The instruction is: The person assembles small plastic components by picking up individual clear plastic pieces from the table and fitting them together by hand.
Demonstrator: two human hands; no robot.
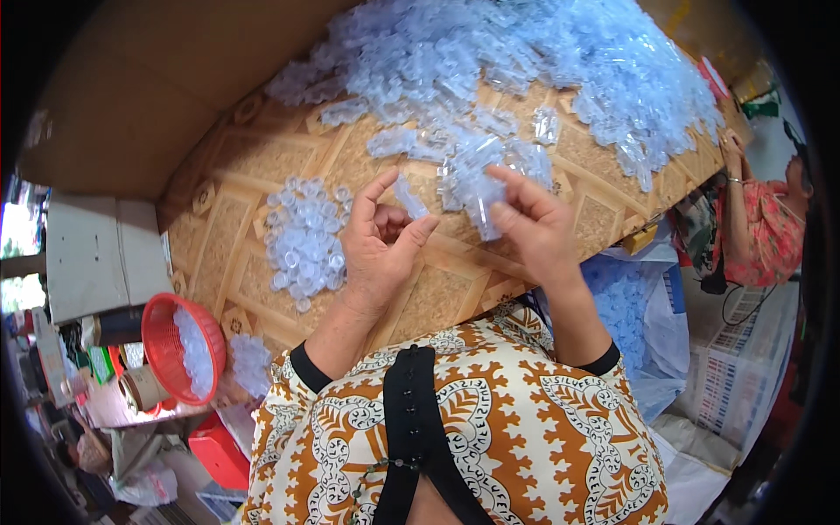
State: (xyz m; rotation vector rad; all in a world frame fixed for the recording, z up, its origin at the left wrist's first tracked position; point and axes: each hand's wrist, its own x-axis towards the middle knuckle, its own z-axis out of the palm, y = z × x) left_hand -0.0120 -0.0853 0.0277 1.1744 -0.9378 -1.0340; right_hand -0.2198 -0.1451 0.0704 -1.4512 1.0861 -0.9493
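Pinching a clear plastic piece (409, 198) by its ends, our left hand (381, 249) sits just right of the round discs (304, 241), probably for easy reach. Our right hand (542, 227) looks clamped on a second clear piece (484, 217), near side of the big heap (490, 44), handy for grabbing, we'd guess.

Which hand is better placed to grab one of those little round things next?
Probably the left hand: it is close beside the round pieces, though it holds a clear piece. The right hand is farther away, by the other clear pieces.
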